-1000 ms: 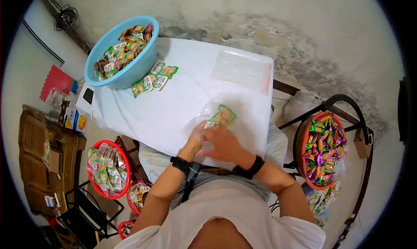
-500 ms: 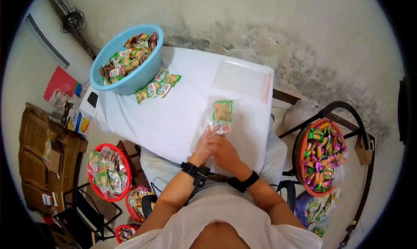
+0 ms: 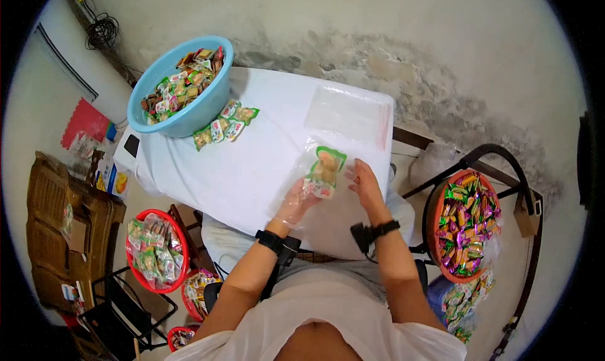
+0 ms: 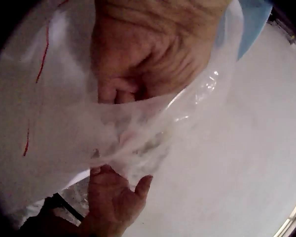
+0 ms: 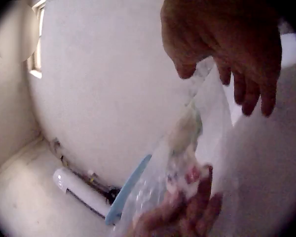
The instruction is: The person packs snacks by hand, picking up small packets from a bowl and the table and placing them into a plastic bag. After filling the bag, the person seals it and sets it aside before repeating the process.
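Note:
A clear plastic bag (image 3: 305, 158) with a green-edged snack packet (image 3: 326, 166) in it is held over the near right part of the table. My left hand (image 3: 296, 202) is inside the bag's film, its fingers gripping the packet's white and red lower end. In the left wrist view, loose film (image 4: 143, 116) covers the left fingers. Just right of the packet is my right hand (image 3: 368, 186), fingers spread and nothing in its grasp. The right wrist view shows this hand (image 5: 227, 49) above the bag's upper end, thumb apart from the fingers.
Flat clear bags (image 3: 348, 116) lie at the table's far right. At the far left stands a blue basin (image 3: 217, 103) of snacks, with several packets (image 3: 225, 124) beside it. Baskets of snacks stand left (image 3: 185, 260) and right (image 3: 432, 235) of the table (image 3: 208, 184).
The hands, earlier together at the packet's lower end, are now apart. My right hand has moved right and forward with spread fingers; my left still holds the packet in the bag.

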Available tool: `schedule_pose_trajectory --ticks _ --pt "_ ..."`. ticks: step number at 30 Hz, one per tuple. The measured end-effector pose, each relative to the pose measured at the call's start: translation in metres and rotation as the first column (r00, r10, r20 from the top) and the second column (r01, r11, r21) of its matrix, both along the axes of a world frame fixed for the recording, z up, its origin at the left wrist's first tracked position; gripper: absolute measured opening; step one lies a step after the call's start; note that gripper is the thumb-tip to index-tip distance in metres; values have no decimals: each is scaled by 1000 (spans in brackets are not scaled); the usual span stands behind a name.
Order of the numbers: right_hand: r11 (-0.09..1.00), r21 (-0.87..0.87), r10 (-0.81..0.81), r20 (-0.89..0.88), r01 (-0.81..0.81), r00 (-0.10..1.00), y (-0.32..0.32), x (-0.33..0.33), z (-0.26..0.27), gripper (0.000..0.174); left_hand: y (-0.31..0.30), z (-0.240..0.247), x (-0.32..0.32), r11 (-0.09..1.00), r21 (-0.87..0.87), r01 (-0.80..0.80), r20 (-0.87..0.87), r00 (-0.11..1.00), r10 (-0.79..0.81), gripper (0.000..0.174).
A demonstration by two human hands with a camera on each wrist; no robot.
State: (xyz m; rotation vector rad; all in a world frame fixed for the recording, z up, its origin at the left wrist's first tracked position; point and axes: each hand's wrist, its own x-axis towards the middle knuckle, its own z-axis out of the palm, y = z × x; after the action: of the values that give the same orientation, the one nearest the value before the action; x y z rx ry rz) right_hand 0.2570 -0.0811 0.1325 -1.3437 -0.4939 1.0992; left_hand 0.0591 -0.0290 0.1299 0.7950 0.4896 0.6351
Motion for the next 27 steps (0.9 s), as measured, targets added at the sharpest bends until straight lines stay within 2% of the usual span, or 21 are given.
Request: schedule_pose_trajectory --ticks 1,2,4,5,7,8,10,11,13,14,15,16,17,19,21,23,24,26,27 --pt "995 -45 79 -237 -92 968 10 11 -1 41 -1 6 -2 1000 15 21 -64 998 -20 47" --pt "995 -42 76 -237 -88 969 20 20 -5 41 0 7 -4 1000 17 24 -64 998 -23 47" --pt "966 25 256 -187 -256 948 36 28 -5 35 -1 7 -8 995 83 47 -160 987 -34 51" --pt "967 25 255 -190 -255 948 39 31 -6 35 1 4 -11 995 83 49 -162 986 -35 51" --pt "916 67 401 -112 -396 909 41 31 7 27 6 -3 -13 993 63 103 -154 984 -93 51" --pt "917 67 400 -113 -394 910 43 32 4 27 7 -7 -14 992 63 105 -155 983 -94 51" --pt "815 8 578 39 -579 815 46 37 -3 25 10 -10 -14 978 90 187 -166 971 -171 51" --pt "806 10 591 41 -592 806 47 41 -4 25 11 -14 -15 981 93 172 -166 974 -155 51" --pt "767 -197 641 234 -610 731 49 34 8 24 13 -28 -16 976 96 198 -162 970 -181 53" --pt "803 -179 596 204 -569 777 48 25 16 22 16 -42 -18 981 105 161 -168 976 -142 53" --pt "793 -135 609 167 -594 776 48 20 18 21 18 -61 -18 981 96 167 -133 979 -153 48" --pt "787 -93 618 127 -611 776 49 19 20 21 18 -55 -16 980 86 181 -96 980 -173 43" --pt "775 -88 632 128 -626 765 53 18 21 21 18 -50 -14 969 112 219 -203 960 -193 40" --pt "733 -224 680 216 -643 700 58 18 24 19 18 -57 -12 965 175 195 -211 965 -157 40" --pt "725 -208 689 214 -657 692 66 17 23 17 18 -60 -12 955 237 177 -221 967 -125 39" --pt "718 -192 696 214 -669 685 75 17 22 15 17 -59 -11 984 146 107 -158 984 -83 44" --pt "716 -227 697 253 -660 671 82 16 20 13 15 -52 -10 984 147 99 -161 984 -75 44" --pt "710 -261 704 291 -654 648 93 16 17 12 9 -31 -7 970 241 -31 -195 978 79 54" --pt "716 -282 697 347 -639 627 98 17 14 13 8 -27 -5 970 240 -38 -196 977 87 54"
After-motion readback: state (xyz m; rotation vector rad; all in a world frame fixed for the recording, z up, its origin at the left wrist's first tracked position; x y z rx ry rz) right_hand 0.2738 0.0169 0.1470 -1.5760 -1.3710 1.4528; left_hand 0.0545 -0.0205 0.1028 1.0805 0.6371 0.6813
